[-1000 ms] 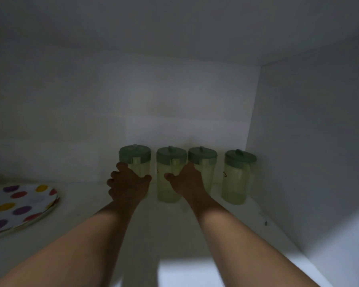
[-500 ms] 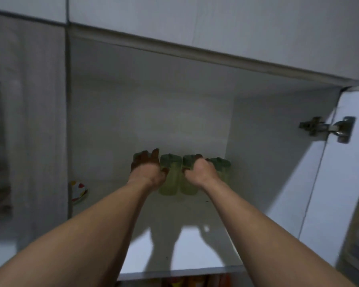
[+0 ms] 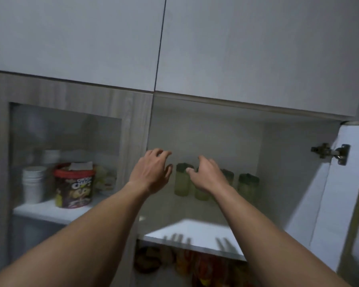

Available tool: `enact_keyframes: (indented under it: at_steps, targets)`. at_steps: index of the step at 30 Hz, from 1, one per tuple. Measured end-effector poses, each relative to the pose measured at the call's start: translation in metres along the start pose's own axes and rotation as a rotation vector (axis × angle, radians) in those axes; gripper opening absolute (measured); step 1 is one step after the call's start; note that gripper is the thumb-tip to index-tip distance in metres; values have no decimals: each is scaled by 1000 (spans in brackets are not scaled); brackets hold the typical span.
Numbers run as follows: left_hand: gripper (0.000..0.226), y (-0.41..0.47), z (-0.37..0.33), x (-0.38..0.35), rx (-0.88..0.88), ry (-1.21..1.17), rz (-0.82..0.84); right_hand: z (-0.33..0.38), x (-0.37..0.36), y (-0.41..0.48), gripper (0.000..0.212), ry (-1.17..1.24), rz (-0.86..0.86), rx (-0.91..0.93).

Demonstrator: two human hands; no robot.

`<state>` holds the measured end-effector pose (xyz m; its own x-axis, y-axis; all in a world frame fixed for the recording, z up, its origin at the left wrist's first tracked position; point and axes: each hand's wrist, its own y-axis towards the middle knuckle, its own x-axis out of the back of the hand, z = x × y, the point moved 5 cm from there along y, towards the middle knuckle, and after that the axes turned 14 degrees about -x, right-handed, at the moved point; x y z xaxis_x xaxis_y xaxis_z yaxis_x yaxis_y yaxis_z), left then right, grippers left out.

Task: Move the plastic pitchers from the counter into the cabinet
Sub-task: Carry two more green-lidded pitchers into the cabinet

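Several pale green plastic pitchers with dark green lids stand in a row at the back of the open cabinet shelf point(image 3: 195, 233). The leftmost visible pitcher point(image 3: 181, 181) shows between my hands and the rightmost pitcher point(image 3: 248, 186) stands free; the others are partly hidden behind my right hand. My left hand point(image 3: 151, 172) hovers in front of the shelf opening with fingers spread and holds nothing. My right hand point(image 3: 205, 176) is also open and empty, in front of the middle pitchers and apart from them.
The cabinet door point(image 3: 352, 195) hangs open at the right on a metal hinge point(image 3: 330, 152). Behind a glass door point(image 3: 66, 162) at the left are a cereal tub point(image 3: 75, 185) and stacked white cups point(image 3: 32, 183). Closed upper doors point(image 3: 174, 42) span above. Colourful items point(image 3: 195, 264) sit on the shelf below.
Both hands have let go of the pitchers and pulled back out of the cabinet with fingers spread. The view has backed away from the shelf and shifted left.
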<state>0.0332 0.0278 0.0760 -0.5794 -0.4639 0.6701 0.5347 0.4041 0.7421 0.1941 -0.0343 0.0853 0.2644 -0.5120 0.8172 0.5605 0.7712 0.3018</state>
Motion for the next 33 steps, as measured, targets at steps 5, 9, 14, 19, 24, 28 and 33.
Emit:
enact_keyframes:
  at_steps: [5, 9, 14, 19, 24, 28, 33]
  targets:
    - [56, -89, 19, 65, 137, 156, 42, 50, -20, -68, 68, 88, 76, 124]
    - [59, -174, 49, 124, 303, 277, 86, 107, -47, -128, 72, 124, 164, 254]
    - [63, -278, 85, 202, 524, 379, 119, 188, -79, -215, 76, 139, 274, 413]
    - [62, -378, 105, 280, 711, 482, 130, 266, -112, -316, 74, 190, 368, 577]
    - [63, -473, 119, 350, 851, 552, 160, 325, -143, -418, 70, 242, 492, 678]
    - [63, -551, 126, 406, 944, 613, 147, 372, -164, -496, 69, 271, 558, 769]
    - [62, -637, 131, 457, 1072, 653, 107, 420, -194, -579, 67, 309, 651, 849]
